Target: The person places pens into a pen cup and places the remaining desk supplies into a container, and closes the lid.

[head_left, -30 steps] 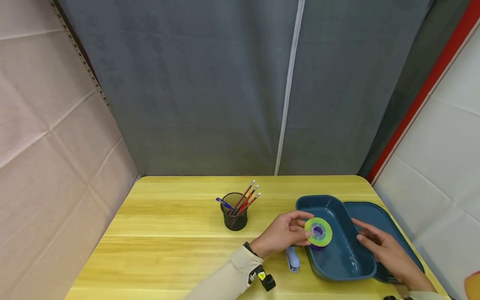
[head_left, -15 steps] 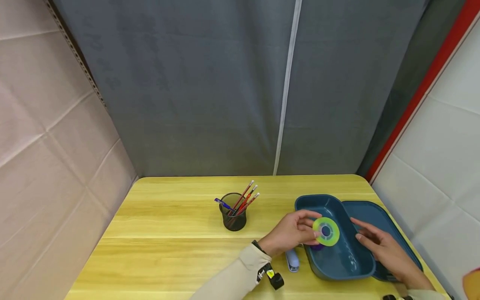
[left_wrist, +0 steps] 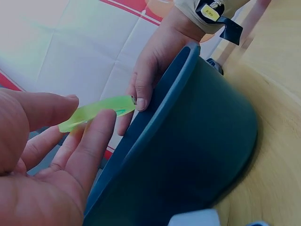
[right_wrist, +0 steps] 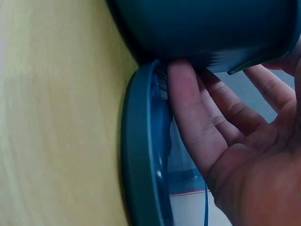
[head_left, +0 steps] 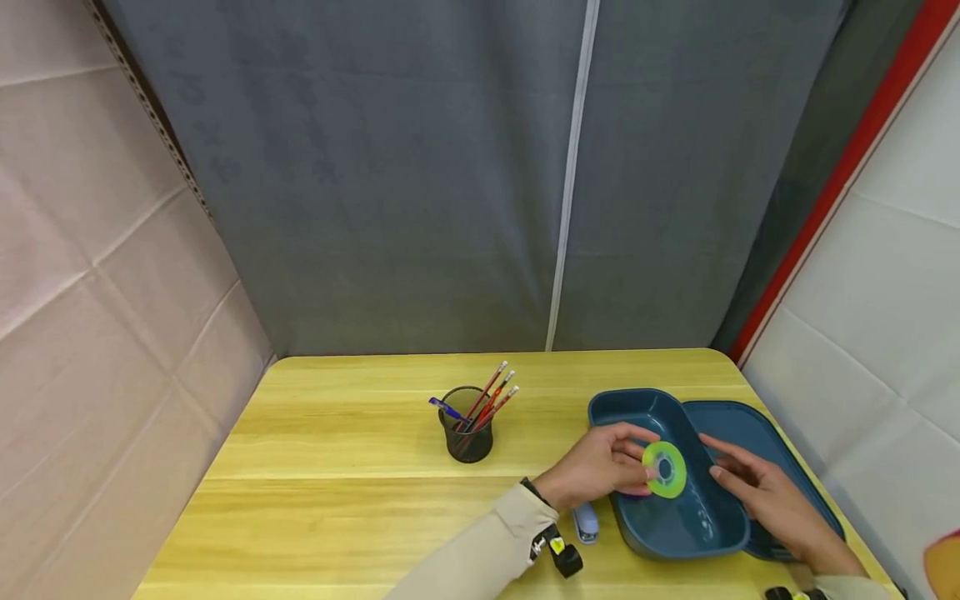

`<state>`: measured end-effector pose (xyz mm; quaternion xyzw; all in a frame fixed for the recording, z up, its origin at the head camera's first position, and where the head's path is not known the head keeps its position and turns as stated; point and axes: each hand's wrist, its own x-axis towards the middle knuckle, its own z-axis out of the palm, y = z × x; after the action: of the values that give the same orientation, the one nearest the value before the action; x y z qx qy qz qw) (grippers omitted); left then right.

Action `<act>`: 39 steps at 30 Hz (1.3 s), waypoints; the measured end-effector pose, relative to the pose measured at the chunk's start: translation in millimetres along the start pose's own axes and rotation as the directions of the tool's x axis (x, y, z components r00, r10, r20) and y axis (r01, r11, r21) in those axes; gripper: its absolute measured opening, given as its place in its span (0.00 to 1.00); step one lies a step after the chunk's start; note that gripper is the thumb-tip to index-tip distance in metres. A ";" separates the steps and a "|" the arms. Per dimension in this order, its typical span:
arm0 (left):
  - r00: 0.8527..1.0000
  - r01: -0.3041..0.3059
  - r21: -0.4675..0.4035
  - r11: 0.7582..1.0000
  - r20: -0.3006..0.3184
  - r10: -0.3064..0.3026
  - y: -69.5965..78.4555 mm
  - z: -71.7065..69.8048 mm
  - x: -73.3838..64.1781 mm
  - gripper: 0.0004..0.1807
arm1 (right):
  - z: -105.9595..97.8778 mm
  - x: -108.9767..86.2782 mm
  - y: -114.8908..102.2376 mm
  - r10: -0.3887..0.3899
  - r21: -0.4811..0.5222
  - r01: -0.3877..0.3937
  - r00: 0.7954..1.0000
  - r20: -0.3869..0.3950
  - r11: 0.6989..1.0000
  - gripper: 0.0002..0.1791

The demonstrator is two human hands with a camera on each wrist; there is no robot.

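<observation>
My left hand pinches a yellow-green roll of tape by its edge, over the deep blue box. In the left wrist view the tape roll shows nearly edge-on between thumb and fingers, beside the box's rim. A bit of something purple shows just below the left fingers, mostly hidden. My right hand holds the box's right side, thumb at the rim. In the right wrist view its fingers lie against the outer wall.
A blue lid or shallow tray lies right of the box, partly under the right hand. A light blue stapler sits against the box's left side. A black mesh cup with pencils and a blue pen stands farther left on the wooden table.
My left hand has carried the tape roll rightward, farther over the inside of the box. The right hand keeps its place on the box.
</observation>
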<state>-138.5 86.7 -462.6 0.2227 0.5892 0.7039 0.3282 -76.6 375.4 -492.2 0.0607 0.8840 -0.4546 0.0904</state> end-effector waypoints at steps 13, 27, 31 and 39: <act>0.998 0.037 0.056 0.998 -0.043 -0.034 -6.0 10.6 7.6 0.23 | -0.6 -0.3 -0.9 -0.009 -0.001 0.009 1.000 0.004 1.000 0.37; 0.998 0.057 0.028 0.998 -0.042 -0.056 -11.8 9.2 6.5 0.19 | 0.4 -0.1 1.6 0.003 -0.014 -0.003 1.000 0.002 1.000 0.37; 0.998 0.054 0.003 0.999 -0.039 -0.054 -12.1 6.7 5.5 0.18 | -0.5 0.2 1.0 0.009 -0.012 -0.009 1.000 0.012 1.000 0.38; 0.998 0.025 -0.040 0.999 -0.048 -0.027 -5.1 -4.1 -1.8 0.19 | -1.2 -0.2 -0.6 0.008 -0.016 -0.008 1.000 0.014 1.000 0.38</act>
<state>-139.1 83.1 -468.3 0.1914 0.5860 0.7163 0.3269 -76.6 375.9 -491.0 0.0603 0.8866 -0.4478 0.0989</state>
